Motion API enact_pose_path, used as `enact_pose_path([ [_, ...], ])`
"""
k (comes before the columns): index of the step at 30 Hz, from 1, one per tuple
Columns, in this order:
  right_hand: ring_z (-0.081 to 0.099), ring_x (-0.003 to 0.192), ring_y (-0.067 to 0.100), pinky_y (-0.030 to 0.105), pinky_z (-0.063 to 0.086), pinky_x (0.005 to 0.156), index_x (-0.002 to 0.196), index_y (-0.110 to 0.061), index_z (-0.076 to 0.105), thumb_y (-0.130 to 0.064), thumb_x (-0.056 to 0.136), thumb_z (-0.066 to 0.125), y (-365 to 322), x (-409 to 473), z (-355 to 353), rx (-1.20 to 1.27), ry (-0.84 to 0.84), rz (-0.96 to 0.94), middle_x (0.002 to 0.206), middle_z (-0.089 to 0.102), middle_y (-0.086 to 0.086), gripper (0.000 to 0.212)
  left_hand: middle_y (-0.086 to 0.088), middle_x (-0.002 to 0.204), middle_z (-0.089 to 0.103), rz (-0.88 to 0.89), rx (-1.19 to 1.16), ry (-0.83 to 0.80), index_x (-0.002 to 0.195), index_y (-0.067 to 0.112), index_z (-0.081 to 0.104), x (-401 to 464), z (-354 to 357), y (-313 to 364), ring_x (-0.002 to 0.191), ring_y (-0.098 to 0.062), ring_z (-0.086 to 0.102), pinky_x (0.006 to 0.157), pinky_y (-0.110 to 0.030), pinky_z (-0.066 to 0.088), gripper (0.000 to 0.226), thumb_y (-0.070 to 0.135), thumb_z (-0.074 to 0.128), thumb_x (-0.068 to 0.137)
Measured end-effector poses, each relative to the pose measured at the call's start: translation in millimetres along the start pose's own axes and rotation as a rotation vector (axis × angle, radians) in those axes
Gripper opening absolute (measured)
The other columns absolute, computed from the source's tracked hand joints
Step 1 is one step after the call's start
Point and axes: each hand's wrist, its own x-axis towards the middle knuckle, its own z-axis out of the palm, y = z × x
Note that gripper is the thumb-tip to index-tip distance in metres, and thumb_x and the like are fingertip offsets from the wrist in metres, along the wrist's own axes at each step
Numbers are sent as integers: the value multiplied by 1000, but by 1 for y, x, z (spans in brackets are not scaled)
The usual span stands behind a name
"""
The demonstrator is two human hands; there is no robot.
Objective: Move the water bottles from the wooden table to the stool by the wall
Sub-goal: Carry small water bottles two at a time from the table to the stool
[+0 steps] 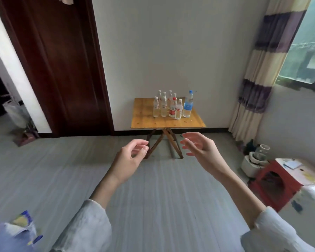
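Note:
A small wooden folding table (147, 120) stands against the far wall. On it stand several small clear water bottles (163, 106) in a cluster, one with a red label (173, 108), and a taller bottle with a blue cap and label (188, 104) at their right. A red plastic stool (273, 180) stands by the right wall, papers on its top. My left hand (131, 157) and my right hand (200, 150) are raised in front of me, well short of the table. Both hold nothing, with fingers loosely curled and apart.
A dark wooden door (62, 66) is left of the table. A striped curtain (258, 79) hangs at the right by a window. A white appliance with a glass jar (253, 160) sits on the floor beside the stool. Bags lie at the bottom left (22, 228).

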Motion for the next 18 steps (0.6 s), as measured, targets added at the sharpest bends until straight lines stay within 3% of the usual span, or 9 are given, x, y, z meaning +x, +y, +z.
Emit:
enact_pose_path([
  [6,65,92,14,38,56,82,100,-29,58,-28,88,54,55,135,32,-6,-9,19,97,68,1,12,-1,101,67,-20,11,-23,92,34,59,130,-13,-69,101,-17,62,93,-38,49,17,18,54,90],
  [12,65,91,11,26,57,75,106,-22,58,-27,89,52,89,290,64,5,22,19,102,67,2,19,6,104,65,-1,-16,-19,96,36,57,292,-44,-121,103,-11,60,91,-32,48,15,23,51,91],
  [18,66,91,11,31,57,78,106,-21,58,-26,89,53,139,410,80,25,33,105,101,68,3,19,11,101,66,-38,-37,-81,98,36,57,424,-38,-172,101,-8,61,88,-26,49,16,23,51,91],
])
